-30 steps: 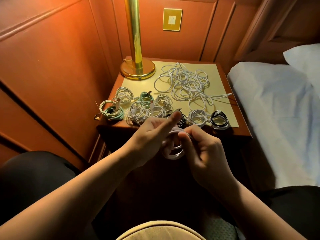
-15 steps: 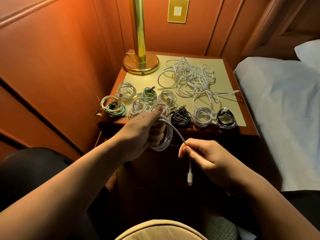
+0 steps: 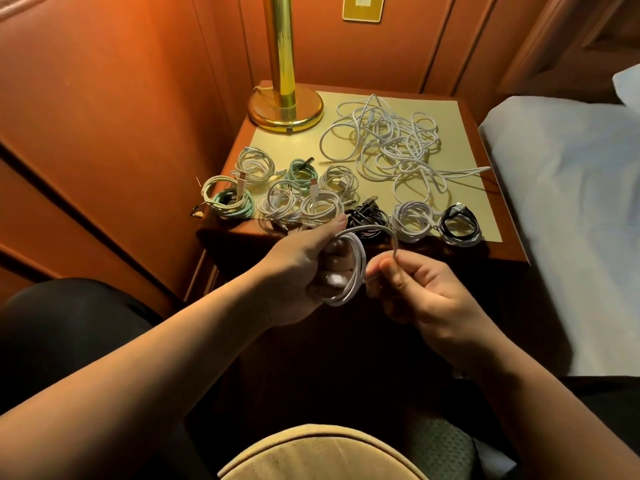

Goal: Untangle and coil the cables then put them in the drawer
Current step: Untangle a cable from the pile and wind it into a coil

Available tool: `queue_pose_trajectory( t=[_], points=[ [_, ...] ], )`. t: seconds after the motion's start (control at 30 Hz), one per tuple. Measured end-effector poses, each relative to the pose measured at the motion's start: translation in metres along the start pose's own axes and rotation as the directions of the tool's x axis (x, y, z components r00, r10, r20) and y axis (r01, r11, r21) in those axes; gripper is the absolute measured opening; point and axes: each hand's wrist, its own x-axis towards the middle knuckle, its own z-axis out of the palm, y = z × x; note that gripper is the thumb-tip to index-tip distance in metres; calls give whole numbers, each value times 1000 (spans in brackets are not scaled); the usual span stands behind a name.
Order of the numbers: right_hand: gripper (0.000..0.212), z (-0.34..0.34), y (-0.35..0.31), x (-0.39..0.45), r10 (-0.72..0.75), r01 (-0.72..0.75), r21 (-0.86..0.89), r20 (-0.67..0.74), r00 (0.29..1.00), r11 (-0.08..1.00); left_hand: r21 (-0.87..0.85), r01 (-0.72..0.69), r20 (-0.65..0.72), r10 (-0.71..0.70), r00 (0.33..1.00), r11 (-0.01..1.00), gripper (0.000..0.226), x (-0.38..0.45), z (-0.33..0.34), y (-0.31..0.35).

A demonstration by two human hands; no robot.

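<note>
Two hands on one white cable, in front of the nightstand's front edge.

My left hand [image 3: 298,271] grips the coiled white cable [image 3: 353,271], fingers curled through its loops; my right hand [image 3: 422,289] pinches its loose end. On the nightstand [image 3: 498,251], finished coils [image 3: 311,199] line the front edge; the tangled cables [image 3: 391,143] lie toward the back right, the lamp base [image 3: 285,112] at the back left corner.

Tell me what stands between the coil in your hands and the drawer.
Nothing visible blocks the white coil, held by the left hand and right hand before the nightstand. The drawer front is too dark to make out.
</note>
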Motion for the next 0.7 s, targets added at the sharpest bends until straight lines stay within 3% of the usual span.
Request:
queue_pose_trajectory(
  t=[0.1, 0.27, 0.4, 0.53, 0.63, 0.7],
  points=[
    [30, 13, 7, -2, 70, -75, 72, 77, 995, 995, 100, -42, -22, 44, 999, 994, 55, 2, 1, -8],
    [37, 19, 7, -1, 320, -348, 177, 169, 932, 921, 377, -223, -37, 255, 966, 899, 55, 7, -2, -18],
    [36, 26, 8, -3, 372, -383, 150, 97, 923, 911, 567, -276, 2, 334, 943, 776, 57, 6, 0, -30],
    [37, 22, 13, -6, 440, -445, 93, 66, 895, 891, 548, -321, 12, 376, 926, 772, 51, 11, -2, -30],
    [13, 29, 16, -8, 450, -470, 143, 149, 880, 871, 611, -359, 22, 439, 898, 705, 49, 15, -8, -30],
    [20, 32, 16, -6, 462, -494, 201, 185, 867, 846, 637, -372, 29, 461, 887, 675, 48, 14, -11, -33]
  ],
)
